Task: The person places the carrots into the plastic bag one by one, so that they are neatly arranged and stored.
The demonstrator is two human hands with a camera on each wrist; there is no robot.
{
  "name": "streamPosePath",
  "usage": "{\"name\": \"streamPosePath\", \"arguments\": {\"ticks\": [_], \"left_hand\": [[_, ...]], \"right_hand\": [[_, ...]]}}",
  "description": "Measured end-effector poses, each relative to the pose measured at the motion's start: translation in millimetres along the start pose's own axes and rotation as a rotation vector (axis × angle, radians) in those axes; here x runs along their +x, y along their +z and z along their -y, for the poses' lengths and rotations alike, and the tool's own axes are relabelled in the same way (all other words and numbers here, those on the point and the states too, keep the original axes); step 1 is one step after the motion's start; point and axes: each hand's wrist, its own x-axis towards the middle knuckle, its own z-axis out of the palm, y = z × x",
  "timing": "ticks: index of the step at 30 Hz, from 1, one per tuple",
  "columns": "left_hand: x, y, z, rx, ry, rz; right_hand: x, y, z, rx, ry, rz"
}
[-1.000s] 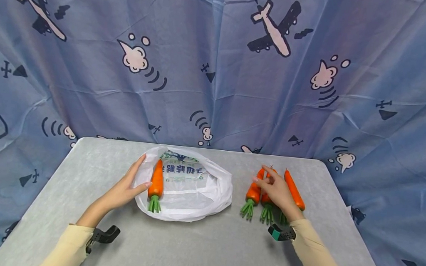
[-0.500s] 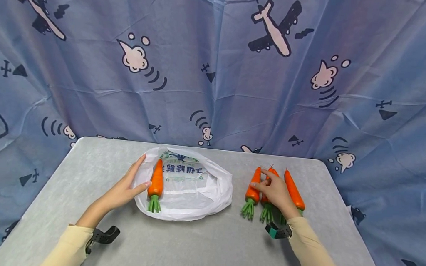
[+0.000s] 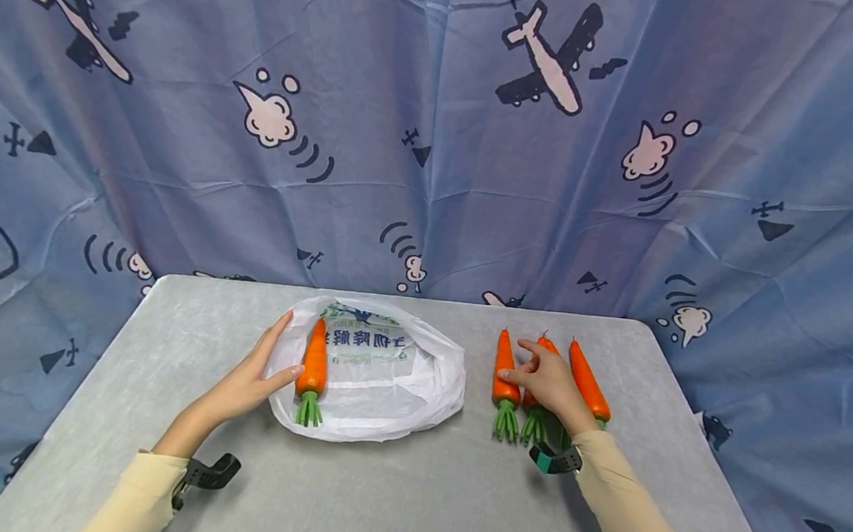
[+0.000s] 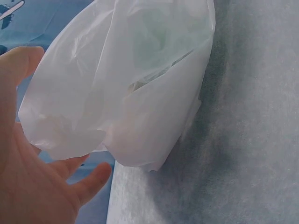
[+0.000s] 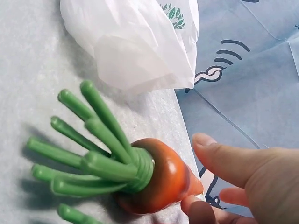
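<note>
A white plastic bag (image 3: 386,401) lies mouth open on the table, with one orange carrot (image 3: 314,362) inside its left part. My left hand (image 3: 246,377) rests against the bag's left side, fingers spread and fairly straight, thumb over the rim near that carrot. To the right, three more carrots lie side by side, green stems toward me. The leftmost carrot (image 3: 505,364) has my right hand (image 3: 553,383) close beside it, thumb overlapping its body. In the right wrist view, a gap shows between thumb and carrot (image 5: 163,179). The hand partly covers the middle carrot (image 3: 547,342).
The rightmost carrot (image 3: 587,379) lies beyond my right hand, its stems partly hidden by the wrist. A grey-white table (image 3: 378,504) carries everything. A blue curtain (image 3: 437,133) with printed planes hangs along its back edge. Each wrist wears a dark camera mount.
The leftmost carrot has shifted slightly left at its tip and turned, now standing apart from the middle one. My right hand has moved a little left and down. The left hand has stayed put.
</note>
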Motion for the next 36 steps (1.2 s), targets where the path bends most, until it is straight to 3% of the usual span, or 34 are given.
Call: {"name": "streamPosePath", "arguments": {"ticks": [12, 25, 36], "left_hand": [[0.4, 0.8, 2.2, 0.003, 0.001, 0.006], [1.1, 0.7, 0.8, 0.017, 0.006, 0.006], [-0.5, 1.2, -0.8, 0.024, -0.018, 0.015]], "right_hand": [[6.4, 1.2, 3.3, -0.06, 0.039, 0.009], [3.4, 3.8, 11.0, -0.138, -0.047, -0.094], [6.1, 6.9, 20.1, -0.202, 0.022, -0.008]]}}
